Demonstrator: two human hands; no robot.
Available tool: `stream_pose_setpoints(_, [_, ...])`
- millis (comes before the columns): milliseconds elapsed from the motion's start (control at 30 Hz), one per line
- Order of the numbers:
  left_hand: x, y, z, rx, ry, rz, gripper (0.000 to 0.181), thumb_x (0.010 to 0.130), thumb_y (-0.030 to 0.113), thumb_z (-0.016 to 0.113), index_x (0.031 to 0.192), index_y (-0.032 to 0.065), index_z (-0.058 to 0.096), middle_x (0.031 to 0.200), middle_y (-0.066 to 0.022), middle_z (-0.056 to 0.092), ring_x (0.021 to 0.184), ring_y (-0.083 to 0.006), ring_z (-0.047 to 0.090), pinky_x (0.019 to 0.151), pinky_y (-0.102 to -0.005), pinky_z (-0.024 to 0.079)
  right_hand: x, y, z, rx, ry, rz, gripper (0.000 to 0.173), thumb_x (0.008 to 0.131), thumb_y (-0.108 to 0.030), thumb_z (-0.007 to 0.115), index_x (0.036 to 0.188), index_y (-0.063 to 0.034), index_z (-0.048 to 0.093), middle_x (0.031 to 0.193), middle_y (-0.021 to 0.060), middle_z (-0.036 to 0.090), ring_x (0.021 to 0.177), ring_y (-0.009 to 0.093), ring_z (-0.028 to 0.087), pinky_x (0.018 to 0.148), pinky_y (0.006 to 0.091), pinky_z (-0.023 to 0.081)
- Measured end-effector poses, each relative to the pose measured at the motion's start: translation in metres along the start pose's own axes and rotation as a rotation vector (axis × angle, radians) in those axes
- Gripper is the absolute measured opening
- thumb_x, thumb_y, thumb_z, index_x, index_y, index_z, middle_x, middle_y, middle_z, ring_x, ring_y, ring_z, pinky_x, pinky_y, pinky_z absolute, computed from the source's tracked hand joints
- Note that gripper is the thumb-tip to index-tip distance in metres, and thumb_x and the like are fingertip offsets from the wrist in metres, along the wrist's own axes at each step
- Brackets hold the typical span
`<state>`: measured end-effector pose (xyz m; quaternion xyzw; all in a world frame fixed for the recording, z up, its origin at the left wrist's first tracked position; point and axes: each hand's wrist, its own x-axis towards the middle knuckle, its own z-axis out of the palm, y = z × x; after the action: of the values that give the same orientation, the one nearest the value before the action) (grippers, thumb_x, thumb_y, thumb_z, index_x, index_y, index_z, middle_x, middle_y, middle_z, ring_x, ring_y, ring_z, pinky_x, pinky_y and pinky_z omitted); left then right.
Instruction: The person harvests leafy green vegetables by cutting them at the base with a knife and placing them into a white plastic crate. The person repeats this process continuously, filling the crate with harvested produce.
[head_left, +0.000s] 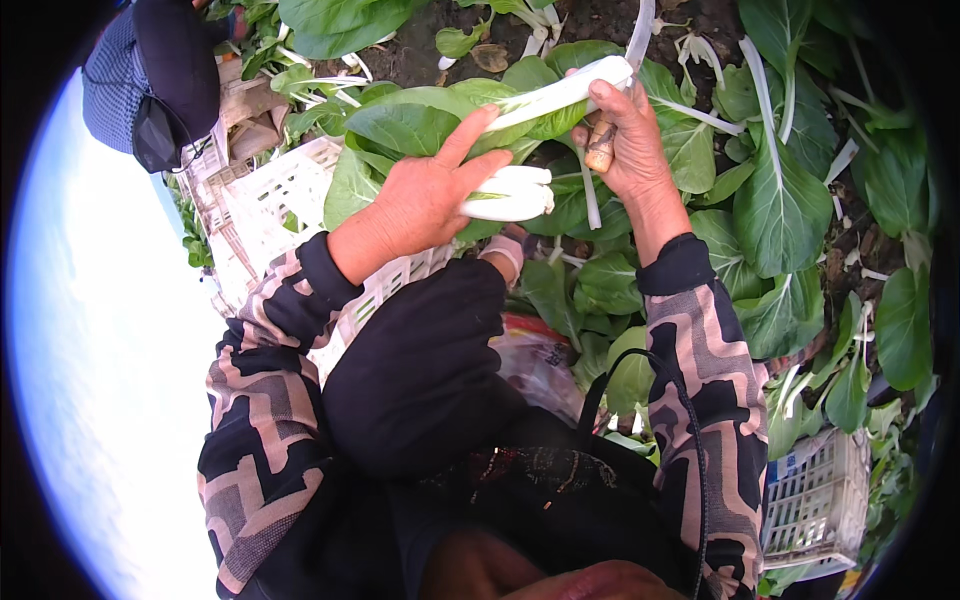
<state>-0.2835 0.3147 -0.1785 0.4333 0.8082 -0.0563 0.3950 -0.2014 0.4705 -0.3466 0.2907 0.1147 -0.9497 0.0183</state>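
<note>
My left hand (427, 195) holds leafy bok choy, with several white stem bases poking out below its fingers. Above them, one long white bok choy stalk (574, 91) stretches between both hands, its cut end beside my right thumb. In my right hand (630, 135) is a knife with a worn wooden handle (600, 146); its curved metal blade (640, 34) points up past the stalk's end. Whether my right fingers also grip the stalk is partly hidden.
White plastic crates (281, 199) stand left of my legs, and another crate (814, 499) is at lower right. Bok choy plants and loose leaves (784, 202) cover much of the soil. A person in a cap (154, 82) is at upper left. A plastic bag (536, 360) lies by my knee.
</note>
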Motion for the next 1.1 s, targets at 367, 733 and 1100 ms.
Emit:
stream_pose_setpoints(367, [0.032,0.007,0.004,-0.696,0.146,0.104,0.062,0.063,0.006,0.062,0.124,0.0022,0.050,0.145,-0.0148,0.029,0.131,-0.0263,0.033,0.104,-0.0336,0.029,-0.038,-0.015,-0.005,-0.086,-0.075,-0.064,0.049,0.071,-0.008,0.070,0.113,-0.0051,0.044,0.110,0.0137,0.058,0.083,0.016,0.058,0.068,0.0278,0.051])
stream_pose_setpoints(733, [0.039,-0.022,-0.011,-1.006,-0.033,-0.188,0.080,0.060,0.008,0.066,0.134,0.0049,0.034,0.117,-0.0105,0.053,0.104,-0.0176,0.052,0.092,-0.0301,0.041,-0.035,-0.008,0.029,-0.421,0.052,0.040,0.044,0.087,-0.036,0.059,0.115,-0.0044,0.047,0.085,0.0042,0.058,0.063,0.009,0.055,0.049,0.0234,0.045])
stream_pose_setpoints(1100, [0.052,-0.036,-0.111,-0.071,0.011,-0.006,0.052,0.057,0.004,0.060,0.109,0.0034,0.054,0.091,-0.0153,0.062,0.086,-0.0351,0.059,0.078,-0.0378,0.048,0.050,-0.014,0.016,-0.992,0.059,0.629,0.035,0.088,-0.037,0.053,0.100,-0.0044,0.049,0.068,0.0041,0.049,0.047,0.013,0.046,0.040,0.0308,0.040])
